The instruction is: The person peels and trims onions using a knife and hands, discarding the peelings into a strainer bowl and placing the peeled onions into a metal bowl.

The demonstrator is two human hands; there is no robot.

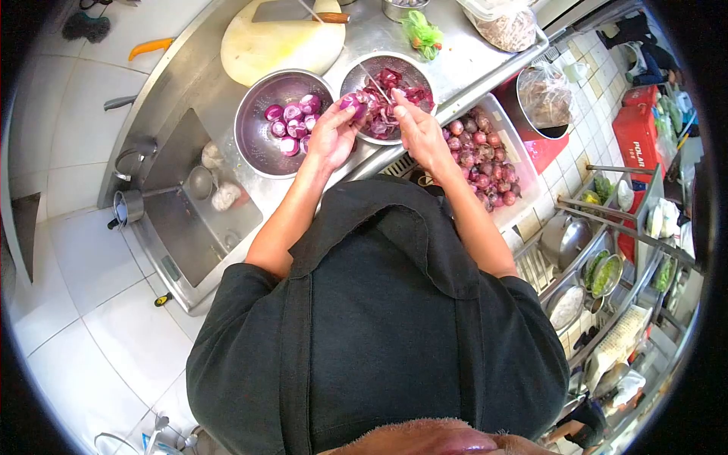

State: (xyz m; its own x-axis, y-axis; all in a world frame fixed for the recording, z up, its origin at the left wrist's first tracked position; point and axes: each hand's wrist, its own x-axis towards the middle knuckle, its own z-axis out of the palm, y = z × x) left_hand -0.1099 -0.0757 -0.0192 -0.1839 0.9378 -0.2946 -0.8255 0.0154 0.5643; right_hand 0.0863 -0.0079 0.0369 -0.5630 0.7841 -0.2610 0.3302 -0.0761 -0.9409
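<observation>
My left hand (334,135) grips a peeled red onion (353,106) between its fingers. My right hand (418,130) is closed on a small knife (375,82), its thin blade pointing up and left; the handle is hidden in the fingers. Both hands are over the near side of a metal colander (356,70) holding dark red onion skins (390,79). To the left, touching or almost touching it, stands a wider metal colander (244,125) with several peeled onions (292,112). A plastic bin (529,171) of unpeeled red onions (485,155) sits right of my right forearm.
A round cutting board (246,49) bears a cleaver (284,10) at the back. A green plastic bag (422,34) lies on the steel counter. A sink (171,220) is at left, a tall pot (523,114) at right. Metal racks (607,216) hold pans and vegetables.
</observation>
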